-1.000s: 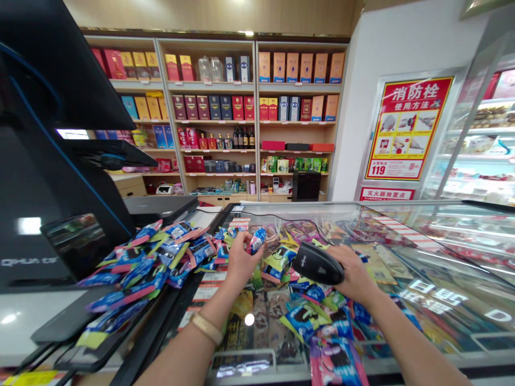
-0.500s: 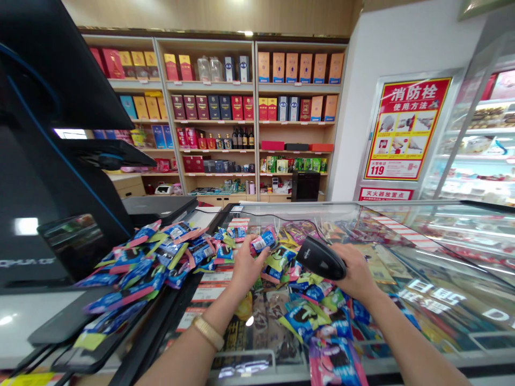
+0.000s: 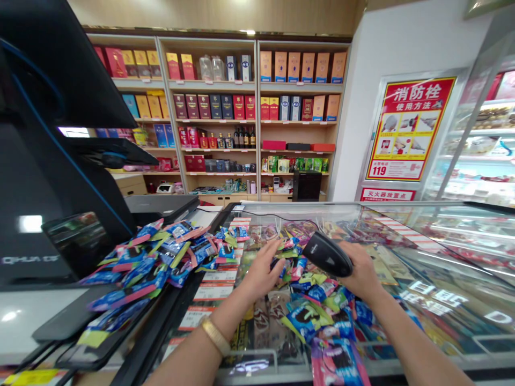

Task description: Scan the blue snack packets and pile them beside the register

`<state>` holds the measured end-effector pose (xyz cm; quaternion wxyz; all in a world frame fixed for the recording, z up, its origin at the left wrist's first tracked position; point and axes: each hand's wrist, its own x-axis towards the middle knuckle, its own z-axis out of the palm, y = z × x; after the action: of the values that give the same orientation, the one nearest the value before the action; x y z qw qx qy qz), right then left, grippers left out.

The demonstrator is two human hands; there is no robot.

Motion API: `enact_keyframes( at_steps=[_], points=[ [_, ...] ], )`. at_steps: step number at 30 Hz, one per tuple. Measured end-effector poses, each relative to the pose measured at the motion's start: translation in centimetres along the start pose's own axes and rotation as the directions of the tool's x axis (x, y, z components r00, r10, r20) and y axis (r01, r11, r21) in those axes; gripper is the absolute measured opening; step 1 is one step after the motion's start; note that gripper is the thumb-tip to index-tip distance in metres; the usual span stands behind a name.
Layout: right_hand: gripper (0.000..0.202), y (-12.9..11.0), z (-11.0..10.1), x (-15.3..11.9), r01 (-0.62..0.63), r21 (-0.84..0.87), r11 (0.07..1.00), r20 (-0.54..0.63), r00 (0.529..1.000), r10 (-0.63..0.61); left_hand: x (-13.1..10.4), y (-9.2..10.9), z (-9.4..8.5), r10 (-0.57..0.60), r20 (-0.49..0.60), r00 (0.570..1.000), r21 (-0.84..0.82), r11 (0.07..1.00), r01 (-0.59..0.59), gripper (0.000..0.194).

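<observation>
My right hand [image 3: 360,268] is wrapped round the handle of a black barcode scanner [image 3: 326,254], its head pointing up and left over the goods. My left hand [image 3: 263,268], with a gold bracelet [image 3: 216,335] on the wrist, is closed round a small blue snack packet [image 3: 277,262] that the fingers mostly hide. Under and between the hands, a loose pile of blue, green and pink snack packets [image 3: 308,316] lies on the glass top [image 3: 225,370]. Another heap of such packets [image 3: 156,262] is at the left.
A black checkout terminal [image 3: 60,177] stands at the left, with a dark flat device [image 3: 72,316] in front. The scanner's cable [image 3: 277,216] runs across the glass. Shelves with boxes and bottles [image 3: 217,107] line the back. A red poster [image 3: 410,128] hangs on the right.
The blue packet my left hand held up is no longer seen there. That hand has moved right and down into the pile. The scanner has shifted slightly right.
</observation>
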<state>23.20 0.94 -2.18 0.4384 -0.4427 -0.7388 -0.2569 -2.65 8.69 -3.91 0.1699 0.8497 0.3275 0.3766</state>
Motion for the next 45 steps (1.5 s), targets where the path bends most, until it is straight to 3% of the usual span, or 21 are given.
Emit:
enact_keyframes(
  at_steps=[3,7,9,12,19,23,25,27,30,34,40,45],
  points=[
    [0.017,0.0,0.1,0.0,-0.001,0.0,1.0,0.006,1.0,0.001,0.5,-0.7,-1.6,-0.095,-0.233,0.968,0.334,0.927,0.172,0.046],
    [0.018,0.2,0.2,-0.1,-0.005,0.005,1.0,0.028,1.0,0.004,0.4,-1.9,-4.4,-0.202,-0.447,0.872,0.615,0.638,0.463,0.047],
    [0.018,0.3,0.3,-0.2,-0.01,0.007,1.0,0.037,0.999,0.01,0.1,-2.3,-5.2,-0.254,-0.472,0.844,0.662,0.531,0.529,0.046],
    [0.018,0.4,0.4,-0.3,-0.005,0.004,1.0,0.029,1.0,0.005,-0.1,-2.7,-5.5,-0.301,-0.431,0.85,0.704,0.477,0.526,0.038],
    [0.021,0.4,0.5,-0.4,-0.006,0.001,1.0,0.026,1.0,0.006,0.1,-2.7,-5.3,-0.26,-0.444,0.857,0.673,0.535,0.511,0.032],
    [0.018,0.3,0.5,-0.3,-0.014,0.002,1.0,0.03,0.999,0.014,0.6,-3.8,-5.7,-0.166,-0.537,0.827,0.476,0.75,0.46,0.035],
    [0.018,0.3,0.5,-0.3,-0.011,0.0,1.0,0.035,0.999,0.011,1.0,-4.5,-5.9,-0.129,-0.594,0.794,0.287,0.888,0.359,0.035],
    [0.018,0.3,0.5,-0.3,-0.008,0.001,1.0,0.04,0.999,0.008,1.3,-4.9,-5.9,-0.132,-0.645,0.753,0.07,0.971,0.23,0.033],
    [0.019,0.3,0.6,-0.3,-0.007,-0.006,1.0,0.039,0.999,0.007,1.6,-4.8,-5.8,-0.22,-0.681,0.698,-0.191,0.974,0.121,0.03],
    [0.021,0.3,0.6,-0.3,-0.002,-0.014,1.0,0.025,1.0,0.002,1.8,-4.0,-5.9,-0.371,-0.654,0.659,-0.379,0.915,0.138,0.026],
    [0.021,0.1,0.4,-0.2,-0.002,0.012,1.0,0.048,0.999,0.001,1.8,-3.5,-5.4,-0.465,-0.542,0.7,-0.434,0.868,0.241,0.018],
    [0.022,0.0,0.3,-0.1,-0.014,0.015,1.0,0.094,0.996,0.013,1.6,-3.0,-4.4,-0.462,-0.394,0.794,-0.384,0.868,0.314,0.013]
  ],
)
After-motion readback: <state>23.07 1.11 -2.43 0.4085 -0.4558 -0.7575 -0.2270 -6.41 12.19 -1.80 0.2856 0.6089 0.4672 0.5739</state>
